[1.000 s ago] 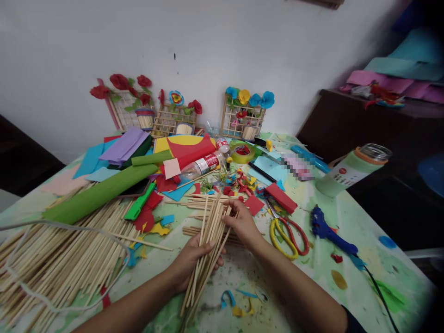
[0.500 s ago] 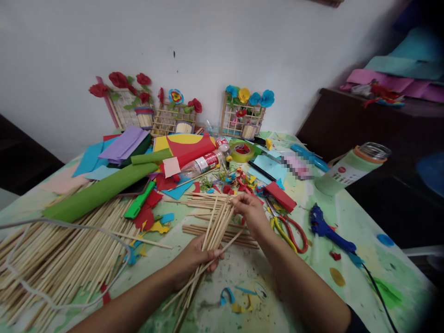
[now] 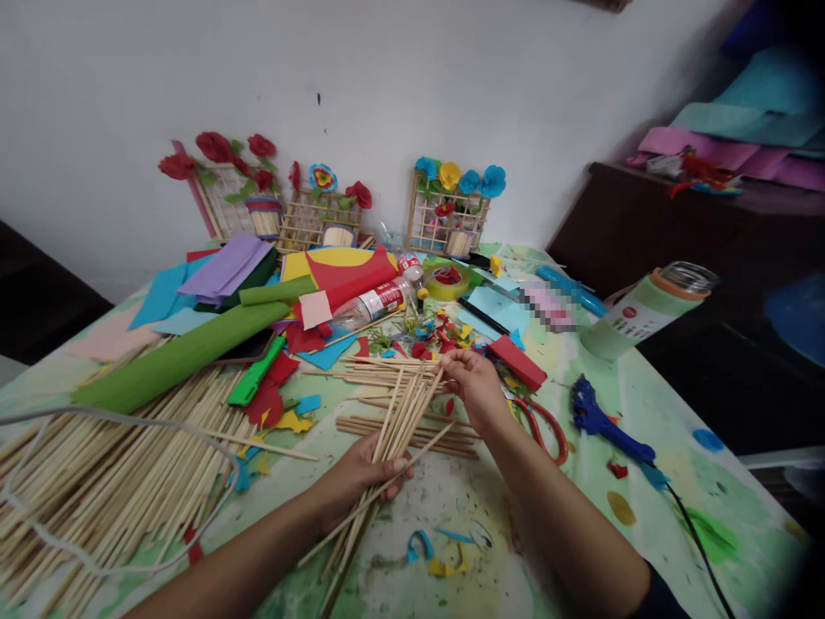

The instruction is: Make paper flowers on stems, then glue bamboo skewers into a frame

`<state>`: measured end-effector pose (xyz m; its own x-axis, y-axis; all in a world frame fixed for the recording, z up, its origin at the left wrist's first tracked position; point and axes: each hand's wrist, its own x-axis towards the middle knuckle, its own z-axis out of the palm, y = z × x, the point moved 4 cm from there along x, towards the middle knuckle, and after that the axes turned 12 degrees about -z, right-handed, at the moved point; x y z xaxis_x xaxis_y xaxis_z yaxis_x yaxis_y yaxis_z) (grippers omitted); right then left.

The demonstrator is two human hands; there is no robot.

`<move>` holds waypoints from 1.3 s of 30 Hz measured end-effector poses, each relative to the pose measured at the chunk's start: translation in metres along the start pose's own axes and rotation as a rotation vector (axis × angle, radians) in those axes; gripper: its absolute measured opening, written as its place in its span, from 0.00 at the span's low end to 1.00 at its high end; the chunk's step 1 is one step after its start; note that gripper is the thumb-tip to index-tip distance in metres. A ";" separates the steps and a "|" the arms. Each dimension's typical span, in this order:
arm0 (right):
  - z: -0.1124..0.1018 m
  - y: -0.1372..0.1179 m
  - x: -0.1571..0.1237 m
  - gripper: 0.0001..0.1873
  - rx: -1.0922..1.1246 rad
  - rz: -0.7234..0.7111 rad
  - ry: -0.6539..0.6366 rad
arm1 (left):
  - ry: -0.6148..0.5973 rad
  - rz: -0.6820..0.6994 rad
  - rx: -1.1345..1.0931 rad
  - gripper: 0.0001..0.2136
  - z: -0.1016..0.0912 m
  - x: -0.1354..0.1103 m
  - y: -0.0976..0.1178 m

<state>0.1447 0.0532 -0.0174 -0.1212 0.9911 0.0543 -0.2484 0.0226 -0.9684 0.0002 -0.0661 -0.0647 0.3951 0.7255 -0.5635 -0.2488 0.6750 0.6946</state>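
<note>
My left hand [image 3: 364, 477] is closed around a loose bundle of thin wooden sticks [image 3: 403, 413], held at a slant above the table. One stick lies crosswise under the thumb and points up to the right. My right hand [image 3: 473, 387] pinches the upper end of a stick at the right side of the bundle between thumb and fingertips. Beneath and behind the bundle, shorter cut sticks [image 3: 444, 437] lie in rows on the table. Close by my right forearm, scissors [image 3: 547, 430] with a red handle are partly covered by the hand.
A big pile of sticks [image 3: 129, 481] with a white cable over it fills the left. A blue glue gun [image 3: 609, 421] and a green bottle [image 3: 644, 314] stand right. Paper scraps, a green paper roll [image 3: 186, 357] and flower trellises [image 3: 448, 211] lie farther back.
My right hand has shifted slightly right and up, drawing the top of one stick away from the others. It now covers more of the scissors. My left hand keeps its hold.
</note>
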 end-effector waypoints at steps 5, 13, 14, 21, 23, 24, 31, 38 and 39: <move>0.004 0.000 -0.002 0.09 -0.153 -0.130 -0.066 | -0.002 -0.021 -0.048 0.17 0.001 -0.001 0.002; 0.011 -0.002 -0.005 0.06 -0.445 -0.270 -0.244 | -0.024 -0.031 -0.043 0.18 0.002 -0.002 0.004; 0.013 -0.004 -0.008 0.08 -0.511 -0.289 -0.261 | -0.026 -0.032 -0.038 0.18 0.002 -0.002 0.003; 0.026 -0.020 -0.023 0.16 -0.960 -0.432 -0.393 | -0.030 -0.023 0.106 0.19 0.003 -0.003 -0.001; 0.026 -0.021 -0.024 0.16 -1.053 -0.425 -0.412 | -0.020 -0.018 0.154 0.20 0.003 -0.003 -0.002; 0.026 -0.021 -0.024 0.16 -1.081 -0.421 -0.419 | -0.012 -0.010 0.166 0.21 0.003 -0.003 -0.002; 0.022 -0.019 -0.020 0.20 -1.025 -0.381 -0.406 | 0.028 0.032 0.161 0.30 0.003 -0.002 0.000; 0.018 -0.015 -0.016 0.07 -0.877 -0.306 -0.365 | 0.021 0.055 0.177 0.34 0.002 -0.003 0.001; 0.019 -0.015 -0.015 0.05 -0.869 -0.306 -0.360 | 0.017 0.060 0.182 0.34 0.002 -0.002 0.001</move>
<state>0.1325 0.0351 0.0007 -0.4907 0.8306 0.2633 0.4568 0.5026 -0.7340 0.0005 -0.0674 -0.0618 0.3688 0.7669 -0.5251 -0.1068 0.5962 0.7957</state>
